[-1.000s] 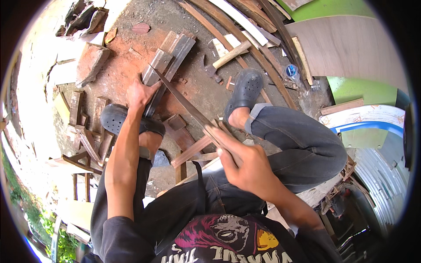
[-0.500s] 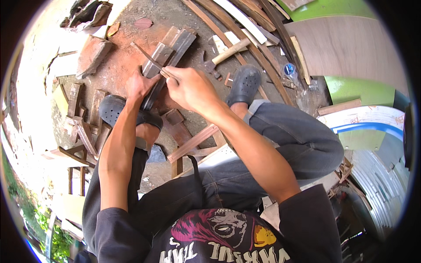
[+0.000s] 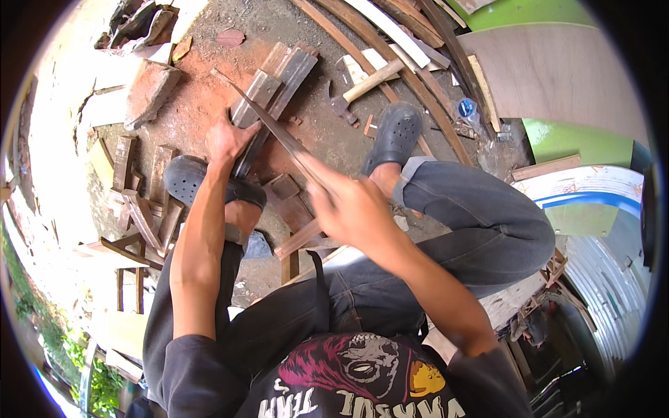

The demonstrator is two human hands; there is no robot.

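Note:
My right hand (image 3: 352,212) is closed around the near end of a handsaw (image 3: 275,129), slightly blurred. Its long, narrow, tapering brown blade slants away to the far left and crosses the wood. With its thumb spread along the top, my left hand (image 3: 228,141) grips a short brown wooden block (image 3: 256,96) and presses it down. That block lies along a longer dark wooden beam (image 3: 284,90) on the ground, between my feet. Reddish sawdust (image 3: 198,87) is spread around the wood.
A claw hammer (image 3: 369,82) lies beyond my right clog (image 3: 394,132). Long wooden strips (image 3: 362,56) run along the far right. Wood offcuts (image 3: 139,188) are heaped left of my left clog (image 3: 187,177). A broken slab (image 3: 150,94) lies at the far left.
My right hand has drawn the handsaw back toward my body and to the right, so more of the blade shows. My left hand stays on the wooden block.

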